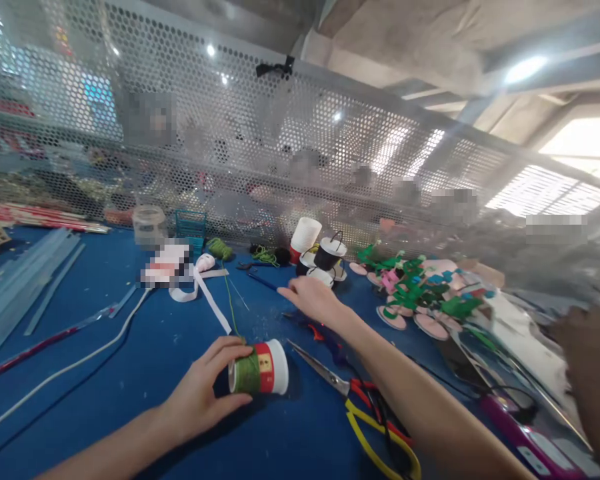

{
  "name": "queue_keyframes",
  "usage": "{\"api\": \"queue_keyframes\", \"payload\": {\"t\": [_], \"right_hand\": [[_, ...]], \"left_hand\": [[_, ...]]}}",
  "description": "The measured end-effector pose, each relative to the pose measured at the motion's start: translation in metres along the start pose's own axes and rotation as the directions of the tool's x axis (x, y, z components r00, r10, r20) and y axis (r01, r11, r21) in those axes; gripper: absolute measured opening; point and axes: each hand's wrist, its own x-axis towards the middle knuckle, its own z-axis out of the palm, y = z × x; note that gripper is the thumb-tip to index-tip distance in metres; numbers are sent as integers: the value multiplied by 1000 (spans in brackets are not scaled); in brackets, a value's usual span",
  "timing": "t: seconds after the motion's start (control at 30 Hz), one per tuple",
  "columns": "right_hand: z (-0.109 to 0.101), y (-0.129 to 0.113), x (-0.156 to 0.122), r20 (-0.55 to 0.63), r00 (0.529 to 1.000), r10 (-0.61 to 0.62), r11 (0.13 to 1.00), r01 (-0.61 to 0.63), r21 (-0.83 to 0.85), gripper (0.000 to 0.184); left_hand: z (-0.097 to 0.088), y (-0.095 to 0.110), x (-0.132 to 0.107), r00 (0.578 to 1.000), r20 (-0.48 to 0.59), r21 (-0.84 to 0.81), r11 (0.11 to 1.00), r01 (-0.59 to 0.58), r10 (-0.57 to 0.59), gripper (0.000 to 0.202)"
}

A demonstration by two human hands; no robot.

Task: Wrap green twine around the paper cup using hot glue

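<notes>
My left hand (pixel 200 390) grips a small red-and-white paper cup (pixel 265 367) lying on its side, partly wound with green cord (pixel 246 372). The cord runs from the cup up across the blue table to a green bundle (pixel 221 249). My right hand (pixel 313 298) reaches forward over the table, fingers bunched near a thin blue stick (pixel 261 281); what it pinches, if anything, is too small to make out. Behind it stand spools of black thread (pixel 329 253) and a white cup (pixel 305 235).
Scissors (pixel 323 370) and yellow-and-red-handled pliers (pixel 380 427) lie under my right forearm. Pink and green craft pieces (pixel 420 293) pile at the right, clear glue sticks (pixel 25 280) at the left. A perforated metal screen (pixel 280 133) backs the blue table (pixel 130 347). Another person's hand (pixel 585 333) shows far right.
</notes>
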Motion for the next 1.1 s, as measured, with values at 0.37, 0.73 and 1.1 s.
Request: {"api": "queue_keyframes", "payload": {"t": [0.37, 0.73, 1.1], "right_hand": [[42, -109, 162, -5, 981, -196, 979, 196, -54, 32], [29, -100, 184, -137, 969, -205, 971, 219, 101, 32], [-1, -6, 118, -65, 993, -96, 994, 99, 48, 30]], "left_hand": [[5, -5, -7, 999, 15, -37, 999, -33, 34, 47], [4, -3, -6, 997, 80, -51, 999, -14, 18, 48], [4, 3, -10, 993, 67, -74, 993, -93, 98, 48]]}}
